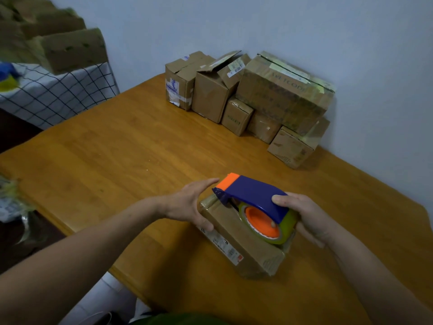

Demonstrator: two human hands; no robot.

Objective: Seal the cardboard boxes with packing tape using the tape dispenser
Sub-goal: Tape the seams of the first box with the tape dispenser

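Observation:
A small cardboard box [243, 240] with a shipping label on its side lies on the wooden table [117, 156] in front of me. A blue and orange tape dispenser [250, 193] with a roll of yellowish tape [287, 227] rests on the box top, its orange nose near the far left edge. My right hand [307, 216] grips the dispenser's rear around the roll, thumb on the blue cover. My left hand [189, 205] holds the box's left end, thumb on the near side, fingers stretched toward the orange nose.
Several cardboard boxes [276, 95] are stacked against the wall at the table's far corner; one box [218, 90] has its flaps open. At the upper left more boxes [72, 50] sit on a checked cloth [58, 90]. The table's near edge runs diagonally below my arms.

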